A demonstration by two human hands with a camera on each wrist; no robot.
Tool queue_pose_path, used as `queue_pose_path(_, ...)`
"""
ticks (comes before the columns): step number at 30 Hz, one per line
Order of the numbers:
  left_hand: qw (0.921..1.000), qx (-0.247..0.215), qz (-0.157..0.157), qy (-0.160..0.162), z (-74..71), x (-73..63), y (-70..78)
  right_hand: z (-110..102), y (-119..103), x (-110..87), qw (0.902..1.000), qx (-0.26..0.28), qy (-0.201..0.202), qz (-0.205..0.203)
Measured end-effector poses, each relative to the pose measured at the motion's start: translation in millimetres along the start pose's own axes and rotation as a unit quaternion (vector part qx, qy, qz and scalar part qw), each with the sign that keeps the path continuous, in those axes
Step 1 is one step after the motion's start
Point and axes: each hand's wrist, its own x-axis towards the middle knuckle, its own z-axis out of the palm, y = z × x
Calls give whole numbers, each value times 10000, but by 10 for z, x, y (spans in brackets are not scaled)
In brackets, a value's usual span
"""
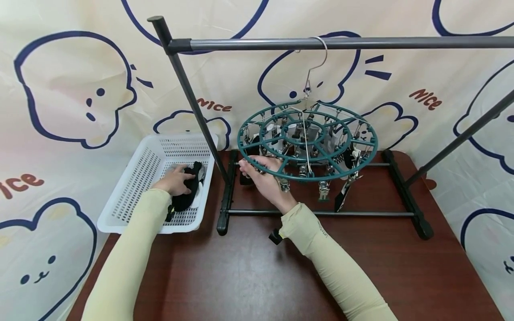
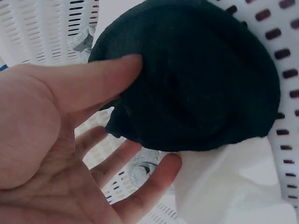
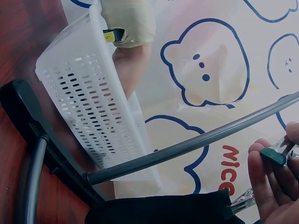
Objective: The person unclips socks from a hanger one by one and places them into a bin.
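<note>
In the white basket, my left hand [image 1: 174,180] pinches a black sock [image 2: 196,79] between thumb and index finger. Its other fingers are spread below the cloth in the left wrist view. My right hand [image 1: 267,176] is at the near left rim of a round green clip hanger [image 1: 287,158], holding a metal clip with a green tip [image 3: 274,157]. Several dark and light pieces hang from the hanger's clips, partly hidden by its rings. Another black piece [image 3: 159,210] hangs from a clip close to my right hand.
A grey rack with a top bar [image 1: 257,44] carries the hanger by its hook. The basket [image 1: 132,191] stands left of the rack's foot [image 1: 223,218] and holds white and grey cloth pieces. A brown table [image 1: 249,272] lies below; a printed curtain hangs behind.
</note>
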Motion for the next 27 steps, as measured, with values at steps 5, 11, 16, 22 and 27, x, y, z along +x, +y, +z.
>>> queue_pose_path(5, 9989, 280, 168, -341, 3, 32, 25, -1, -11, -2, 9999, -8, 8, 106)
queue_pose_path(11, 9969, 450, 268, -585, 9, 44, 17, -8, -209, -28, 9998, -32, 5, 181)
queue_pose_path(16, 9968, 443, 237, -628, 16, 38, 14, -32, -366, -58, 9997, -1, 24, 231)
queue_pose_path(22, 9958, 527, 97, -744, 39, 49, 15, 2, -175, -46, 9994, 192, 27, 285)
queue_pose_path(27, 9956, 563, 21, -742, 39, 39, 33, 11, -37, -31, 9991, 357, -16, 207)
